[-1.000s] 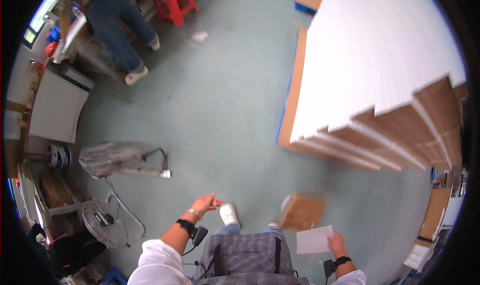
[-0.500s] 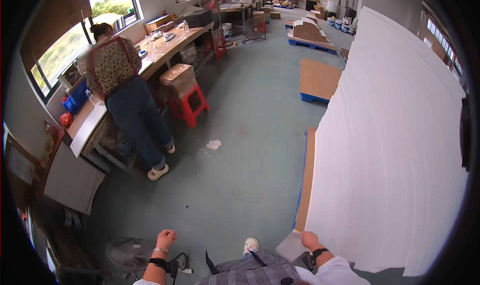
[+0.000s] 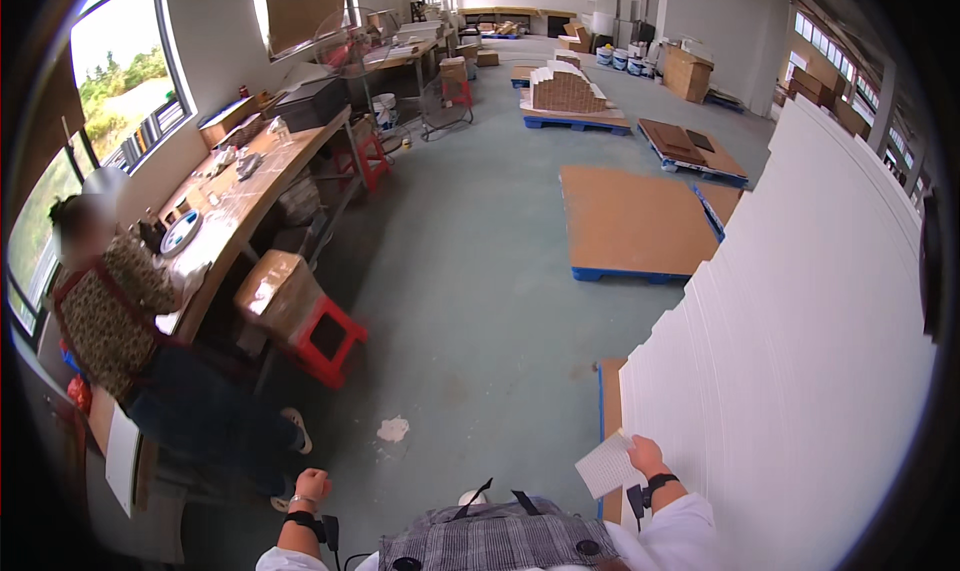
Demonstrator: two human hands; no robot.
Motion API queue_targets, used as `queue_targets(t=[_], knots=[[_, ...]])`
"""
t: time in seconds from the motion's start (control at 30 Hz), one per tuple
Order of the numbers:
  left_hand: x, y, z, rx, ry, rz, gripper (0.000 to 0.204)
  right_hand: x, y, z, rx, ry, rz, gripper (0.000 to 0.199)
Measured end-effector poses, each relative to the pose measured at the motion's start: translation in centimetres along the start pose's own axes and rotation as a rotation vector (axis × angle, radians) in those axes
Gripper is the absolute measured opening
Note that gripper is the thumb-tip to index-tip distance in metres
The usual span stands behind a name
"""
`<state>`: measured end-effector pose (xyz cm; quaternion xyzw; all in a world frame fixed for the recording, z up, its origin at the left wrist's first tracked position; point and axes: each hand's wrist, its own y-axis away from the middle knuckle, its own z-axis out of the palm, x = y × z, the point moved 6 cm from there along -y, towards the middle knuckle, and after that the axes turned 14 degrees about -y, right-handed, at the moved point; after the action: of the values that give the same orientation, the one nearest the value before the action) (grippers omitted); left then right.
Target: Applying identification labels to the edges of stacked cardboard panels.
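Note:
My right hand (image 3: 648, 455) grips a flat white rectangular card (image 3: 604, 467) with fine lines across its face, pinching it by the upper right edge. Directly beside that hand rises a tall stack of white sheets or boards (image 3: 770, 371); the card hangs in front of the stack's near left edge. My left hand (image 3: 313, 485) is out to the left at the bottom, fingers curled in, with nothing visible in it. Both wrists carry black straps with small devices.
At left a person (image 3: 110, 311) stands by a long workbench (image 3: 230, 196). A wrapped box (image 3: 275, 291) sits on a red stool (image 3: 333, 343). Ahead on the right lie a board-topped blue pallet (image 3: 640, 221) and a pallet of stacked brown pieces (image 3: 570, 91). A fan (image 3: 445, 106) stands beyond.
My view has moved forward along the floor; the bench, stool and person now sit lower and farther left. The card stays in my right hand, tilted more to show its face.

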<state>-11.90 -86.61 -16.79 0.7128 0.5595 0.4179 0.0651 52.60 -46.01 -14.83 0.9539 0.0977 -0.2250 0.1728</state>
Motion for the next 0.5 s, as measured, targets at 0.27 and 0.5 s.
queue_targets(t=[0.27,0.5], knots=[[41.4,-19.4,4.4,-0.03,-0.284,0.657,0.025,9.2,-10.8,0.8,0.039,0.007,0.46,0.02],[47.1,-35.4,8.1,-0.331,-0.245,0.225,0.026,-4.8,-47.8,-10.0,0.267,-0.2,0.101,0.018]])
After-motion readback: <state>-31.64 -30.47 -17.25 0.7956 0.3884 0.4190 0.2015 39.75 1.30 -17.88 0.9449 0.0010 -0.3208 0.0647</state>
